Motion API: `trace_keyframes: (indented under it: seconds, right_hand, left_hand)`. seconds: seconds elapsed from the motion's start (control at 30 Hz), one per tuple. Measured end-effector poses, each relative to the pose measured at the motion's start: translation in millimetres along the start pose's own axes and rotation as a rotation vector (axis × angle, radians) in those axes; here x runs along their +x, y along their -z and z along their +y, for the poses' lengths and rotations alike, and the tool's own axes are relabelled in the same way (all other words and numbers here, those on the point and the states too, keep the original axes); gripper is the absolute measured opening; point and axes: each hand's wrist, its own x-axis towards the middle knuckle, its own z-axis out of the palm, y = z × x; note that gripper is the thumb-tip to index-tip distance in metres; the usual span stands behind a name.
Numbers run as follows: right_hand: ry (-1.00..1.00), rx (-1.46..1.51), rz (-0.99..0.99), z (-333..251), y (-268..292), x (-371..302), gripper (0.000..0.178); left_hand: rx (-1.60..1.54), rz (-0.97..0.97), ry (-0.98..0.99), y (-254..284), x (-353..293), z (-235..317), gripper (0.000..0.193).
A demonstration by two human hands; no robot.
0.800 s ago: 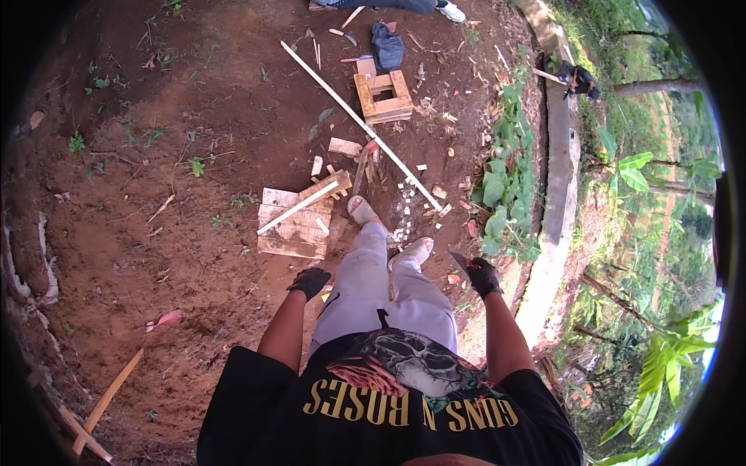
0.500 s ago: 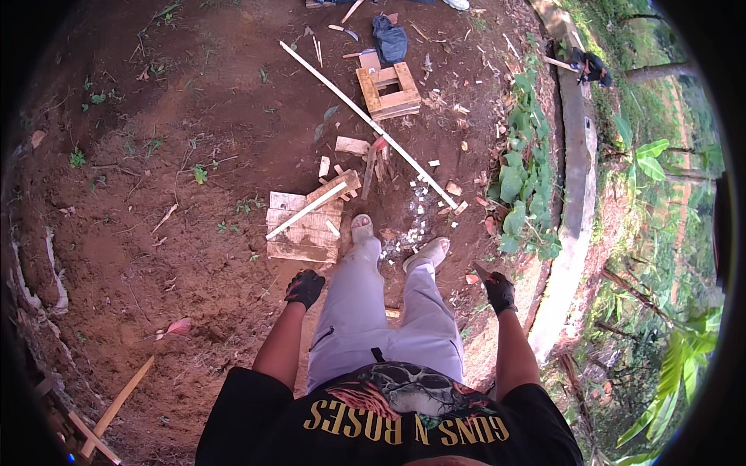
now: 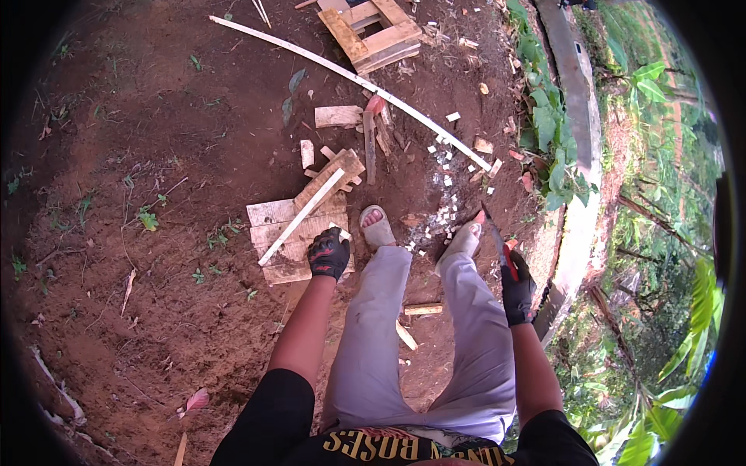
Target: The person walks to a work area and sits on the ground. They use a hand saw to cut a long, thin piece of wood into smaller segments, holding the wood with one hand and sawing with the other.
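Note:
My left hand [image 3: 329, 255], in a black glove with red marks, hangs over a low platform of pale boards [image 3: 270, 212]. Its fingers are loosely bent and apart, with nothing seen in them. Just past the fingertips lies a small pale wood offcut [image 3: 343, 232]. A thin white strip of wood [image 3: 299, 221] slants over the boards and a short plank [image 3: 330, 177]. On the right, my gloved right hand [image 3: 518, 291] is closed around a red-handled tool with a narrow dark blade [image 3: 494, 228], tip pointing forward. The blade's exact kind is unclear.
A red-handled saw [image 3: 370, 147] lies ahead on the soil beside wood scraps. Beyond it a long white strip [image 3: 350, 76] crosses in front of a square wooden frame [image 3: 386, 35]. Small white offcuts [image 3: 444, 213] are scattered between my feet. A concrete edge [image 3: 581, 155] runs along the right.
I have bent lower and closer to the boards. My left hand has moved forward to their near right corner. The right hand's tool now shows more of its blade and handle.

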Motion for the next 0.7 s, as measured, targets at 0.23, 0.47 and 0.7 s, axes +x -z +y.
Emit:
trace_keyframes:
  seconds: [0.23,0.47,0.7]
  right_hand:
    - [0.211,-0.078,-0.278,-136,-139,54,0.043]
    - [0.811,-0.262,-0.117,-112,-216,46,0.039]
    - [1.078,-0.215,-0.084,-89,-196,36,0.045]
  left_hand:
    - [-0.010,0.287,-0.057,-57,84,-53,0.061]
    - [0.096,0.469,-0.105,-112,169,-75,0.064]
    - [0.119,0.781,-0.194,-156,197,-93,0.045]
